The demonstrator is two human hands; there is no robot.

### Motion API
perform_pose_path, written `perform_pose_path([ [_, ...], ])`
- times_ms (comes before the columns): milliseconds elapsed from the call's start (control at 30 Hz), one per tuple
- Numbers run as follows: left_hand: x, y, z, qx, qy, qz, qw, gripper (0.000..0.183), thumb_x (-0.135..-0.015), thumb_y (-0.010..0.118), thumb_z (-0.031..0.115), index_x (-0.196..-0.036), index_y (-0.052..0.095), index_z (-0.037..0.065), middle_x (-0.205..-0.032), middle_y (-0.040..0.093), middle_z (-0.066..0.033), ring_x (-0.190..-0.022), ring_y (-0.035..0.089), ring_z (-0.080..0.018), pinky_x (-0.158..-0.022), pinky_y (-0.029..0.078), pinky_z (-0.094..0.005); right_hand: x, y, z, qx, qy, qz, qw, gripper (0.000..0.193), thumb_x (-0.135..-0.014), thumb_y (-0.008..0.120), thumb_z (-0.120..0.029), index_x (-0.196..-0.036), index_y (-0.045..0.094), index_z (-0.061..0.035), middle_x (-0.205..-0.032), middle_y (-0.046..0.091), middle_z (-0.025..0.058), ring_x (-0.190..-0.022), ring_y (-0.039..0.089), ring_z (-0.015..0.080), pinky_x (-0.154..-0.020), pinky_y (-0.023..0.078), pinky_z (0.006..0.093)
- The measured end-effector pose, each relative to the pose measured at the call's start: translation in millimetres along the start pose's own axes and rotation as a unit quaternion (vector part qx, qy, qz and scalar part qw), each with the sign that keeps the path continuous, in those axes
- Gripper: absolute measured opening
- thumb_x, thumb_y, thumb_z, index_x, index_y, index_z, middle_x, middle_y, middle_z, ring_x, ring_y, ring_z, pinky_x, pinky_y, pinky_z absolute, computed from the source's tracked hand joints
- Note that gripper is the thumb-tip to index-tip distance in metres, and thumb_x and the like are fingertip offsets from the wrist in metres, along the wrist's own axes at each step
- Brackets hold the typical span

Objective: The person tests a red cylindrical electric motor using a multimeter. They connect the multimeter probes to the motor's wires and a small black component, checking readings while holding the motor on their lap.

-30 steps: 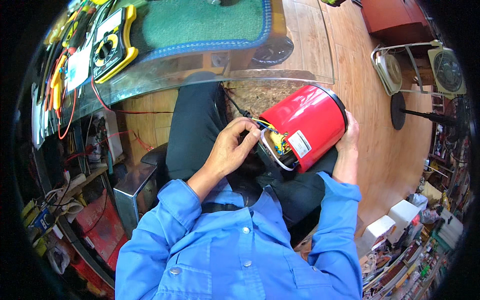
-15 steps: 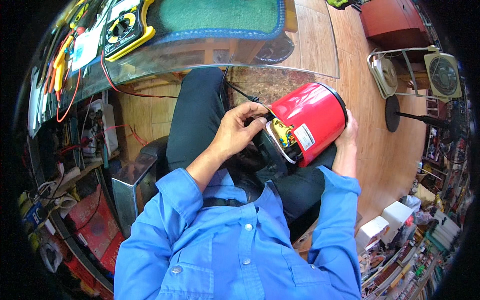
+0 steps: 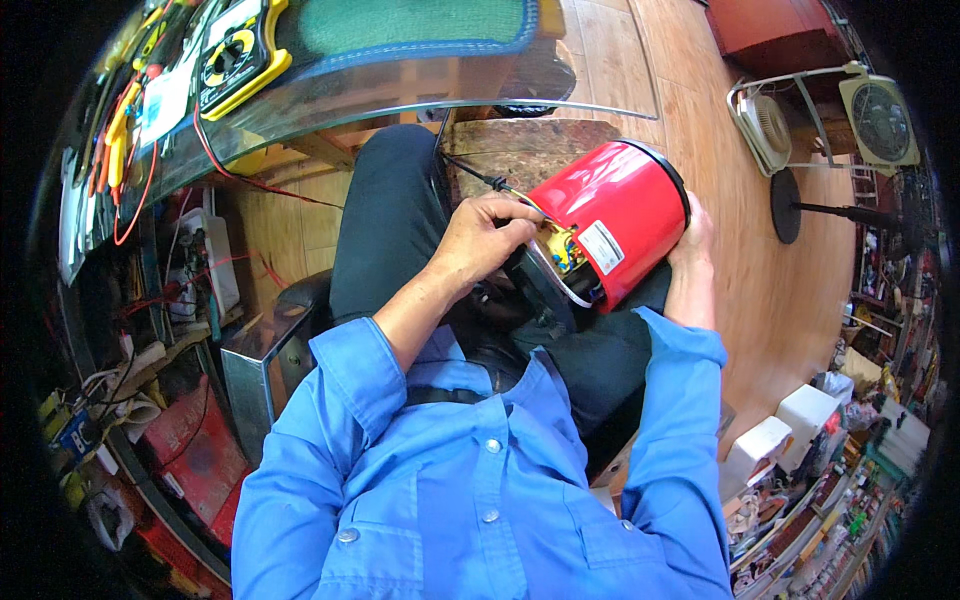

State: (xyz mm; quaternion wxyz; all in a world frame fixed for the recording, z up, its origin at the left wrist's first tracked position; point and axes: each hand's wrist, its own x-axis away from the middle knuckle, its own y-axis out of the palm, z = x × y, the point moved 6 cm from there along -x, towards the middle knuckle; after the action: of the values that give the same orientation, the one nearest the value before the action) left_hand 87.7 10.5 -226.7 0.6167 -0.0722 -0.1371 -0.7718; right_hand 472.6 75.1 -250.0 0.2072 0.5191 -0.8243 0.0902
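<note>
A red cylindrical appliance housing (image 3: pixel 625 205) with a black rim lies tilted on my lap, its uncovered end toward my left. Yellow-wrapped wiring (image 3: pixel 563 250) shows inside that end, beside a white label. My right hand (image 3: pixel 695 235) is wrapped round the far right side of the housing, its fingers partly hidden behind it. At the uncovered end my left hand (image 3: pixel 490 235) is closed in a pinch; what lies between the fingertips is hidden. A black power cord (image 3: pixel 488 180) with thin wires at its end runs just behind those fingers. Below them sits a black base part (image 3: pixel 540 285).
Ahead is a glass-topped table (image 3: pixel 400 110) with a green mat (image 3: pixel 420 25), a yellow-black multimeter (image 3: pixel 235 60) and several tools. A fan (image 3: pixel 880 120) on a frame stands right. White boxes (image 3: pixel 780 435) and piled parts lie lower right; a metal box (image 3: pixel 250 370) is by my left leg.
The view has shifted slightly. My left hand has rolled over, its fingers now further onto the housing's edge, and the cord's thin wires show more. The right hand keeps its hold.
</note>
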Motion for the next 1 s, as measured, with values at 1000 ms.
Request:
perform_pose_path([
  [1000,-9,5,6,-0.081,0.012,-0.014,0.997,0.014,-0.101,0.085,0.017,-0.098,0.081,0.003,-0.092,0.073,0.0,-0.087,0.063,-0.0091,-0.079,0.053,-0.0295,-16,-8,12,-0.067,0.004,-0.01,0.998,0.034,-0.106,0.075,-0.024,-0.123,0.077,0.0059,-0.116,0.082,0.0176,-0.103,0.08,0.0289,-0.092,0.066,0.0449],
])
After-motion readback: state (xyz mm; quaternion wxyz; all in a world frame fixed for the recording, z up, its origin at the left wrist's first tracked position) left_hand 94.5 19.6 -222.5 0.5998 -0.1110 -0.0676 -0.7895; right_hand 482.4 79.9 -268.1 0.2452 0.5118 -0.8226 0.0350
